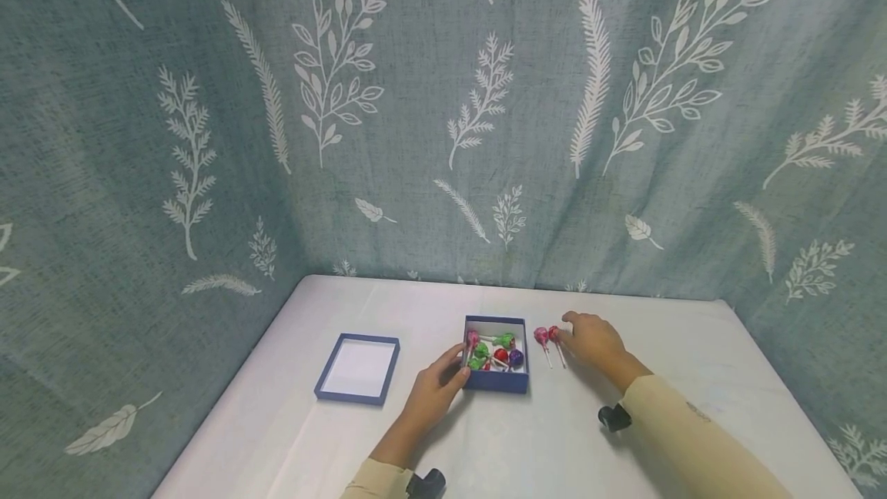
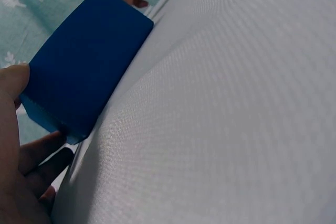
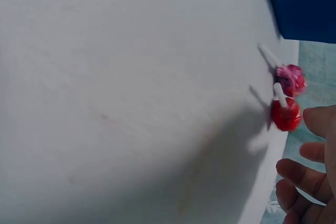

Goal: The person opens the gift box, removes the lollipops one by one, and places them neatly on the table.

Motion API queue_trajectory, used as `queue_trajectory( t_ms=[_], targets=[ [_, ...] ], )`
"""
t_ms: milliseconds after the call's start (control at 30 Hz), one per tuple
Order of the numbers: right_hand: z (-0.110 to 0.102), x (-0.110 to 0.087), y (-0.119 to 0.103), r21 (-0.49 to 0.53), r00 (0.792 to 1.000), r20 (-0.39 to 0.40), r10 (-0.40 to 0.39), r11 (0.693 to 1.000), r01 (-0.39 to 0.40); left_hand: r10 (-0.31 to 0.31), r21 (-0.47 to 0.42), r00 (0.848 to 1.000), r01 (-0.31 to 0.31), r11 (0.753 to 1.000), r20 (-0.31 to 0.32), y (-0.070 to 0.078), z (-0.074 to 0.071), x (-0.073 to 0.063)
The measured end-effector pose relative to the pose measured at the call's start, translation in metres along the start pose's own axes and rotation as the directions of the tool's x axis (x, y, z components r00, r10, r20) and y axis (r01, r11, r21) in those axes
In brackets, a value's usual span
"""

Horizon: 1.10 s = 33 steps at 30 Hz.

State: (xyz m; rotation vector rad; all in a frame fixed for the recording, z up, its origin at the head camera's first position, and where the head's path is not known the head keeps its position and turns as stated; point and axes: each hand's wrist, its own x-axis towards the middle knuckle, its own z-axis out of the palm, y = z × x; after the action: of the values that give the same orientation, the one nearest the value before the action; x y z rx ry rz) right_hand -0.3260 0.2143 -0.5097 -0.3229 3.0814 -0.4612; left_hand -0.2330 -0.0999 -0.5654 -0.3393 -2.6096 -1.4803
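Plainly, red lollipop (image 1: 553, 333), stick (image 1: 560, 356) nearward; right hand (image 1: 592, 340) loosely spread, left hand (image 1: 431, 393) holding box (image 1: 496, 382).

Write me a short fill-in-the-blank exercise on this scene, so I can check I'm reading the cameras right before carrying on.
1. It is the ____ hand that touches the blue box with lollipops inside.
2. In the head view, the box lies to the ____ of the shallow blue-rimmed lid.
3. The loose lollipop nearest the right hand is ____ in colour.
4. Counting that one, ____ lollipops lie on the white table outside the box.

Missing words: left; right; red; two.
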Motion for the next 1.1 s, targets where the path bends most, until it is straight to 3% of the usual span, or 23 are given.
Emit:
queue_trajectory(
  t_ms=[500,733,967,1100],
  targets=[
    [-0.01,0.013,-0.01,-0.063,0.995,-0.003,-0.098,0.993,0.097,-0.007,0.004,1.0,0.007,1.0,-0.002,0.001,0.0,-0.001],
    [0.002,0.01,-0.007,-0.075,0.985,0.11,-0.133,0.987,0.142,-0.009,-0.002,1.0,0.009,1.0,-0.001,0.001,0.0,-0.001],
    [-0.002,0.005,0.0,-0.043,0.995,0.1,-0.023,0.999,0.027,-0.003,-0.008,1.0,0.003,1.0,0.001,0.0,0.001,0.0],
    [-0.003,0.005,0.004,-0.033,0.995,0.093,-0.023,0.999,0.027,-0.005,0.003,1.0,0.005,1.0,-0.003,-0.001,0.0,0.0]
  ],
)
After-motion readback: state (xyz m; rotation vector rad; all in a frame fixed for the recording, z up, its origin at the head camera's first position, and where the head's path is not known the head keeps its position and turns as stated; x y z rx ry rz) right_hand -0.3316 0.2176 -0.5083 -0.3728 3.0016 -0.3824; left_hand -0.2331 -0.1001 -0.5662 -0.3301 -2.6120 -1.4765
